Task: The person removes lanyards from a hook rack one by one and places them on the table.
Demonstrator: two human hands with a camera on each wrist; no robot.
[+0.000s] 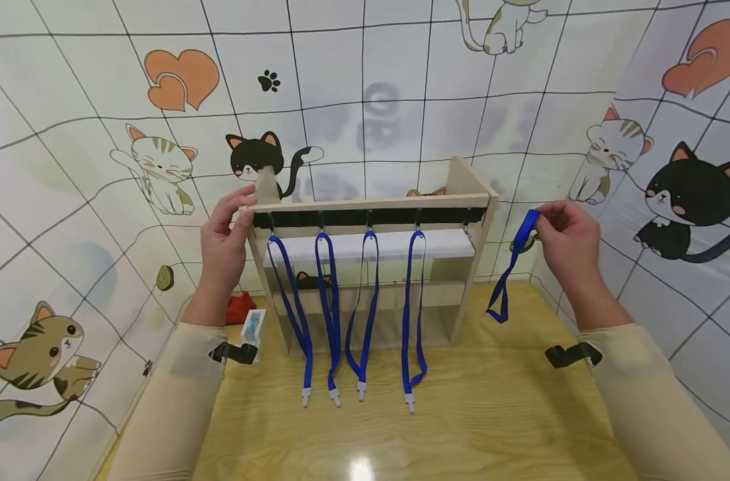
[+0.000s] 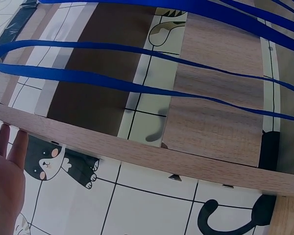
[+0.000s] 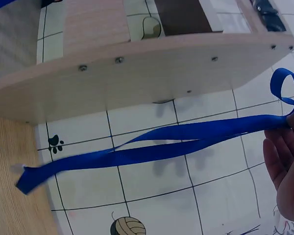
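A wooden rack stands on the table, with a black strip of hooks along its upper front. Four blue lanyards hang from the hooks, among them a leftmost lanyard and a rightmost hanging lanyard; the hook at the far right holds none. My left hand holds the rack's upper left corner, fingers at the top and thumb in front. Right of the rack, my right hand pinches another blue lanyard near its upper end. In the right wrist view, this lanyard stretches out from the fingers.
Behind the rack's left side lie a red object and a small white and blue box. Wooden table surface extends in front. A cat-patterned cloth surrounds the back and sides.
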